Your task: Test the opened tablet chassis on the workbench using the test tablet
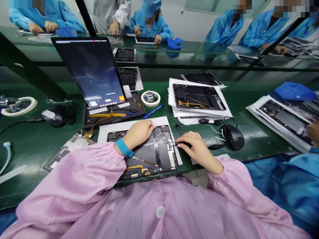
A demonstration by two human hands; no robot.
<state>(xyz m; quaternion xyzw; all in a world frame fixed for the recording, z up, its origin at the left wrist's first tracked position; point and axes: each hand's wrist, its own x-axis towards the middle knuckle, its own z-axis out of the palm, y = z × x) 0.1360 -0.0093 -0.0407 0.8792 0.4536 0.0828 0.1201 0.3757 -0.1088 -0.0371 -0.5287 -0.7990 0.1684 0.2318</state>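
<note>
An opened tablet (147, 152) with bare internals lies on a white sheet (107, 129) in front of me. Over its far edge, my left hand (139, 132), with a blue wristband (124, 147), is closed, fingers curled at the rim and partly hidden. At the tablet's right edge, my right hand (195, 146) pinches the black plug of a cable (177, 143). The plug's tip meets the small connector board (169, 144); how deep it sits I cannot tell. A thin flex strip (144, 161) crosses the tablet's inside.
A lit tablet screen (92, 76) leans over a black tray (86, 121). Stacked opened tablets (199, 96), a blue pen (153, 111), a tape roll (151, 98) and a black mouse (233, 136) lie around. A co-worker's blue sleeve (296, 176) is at right.
</note>
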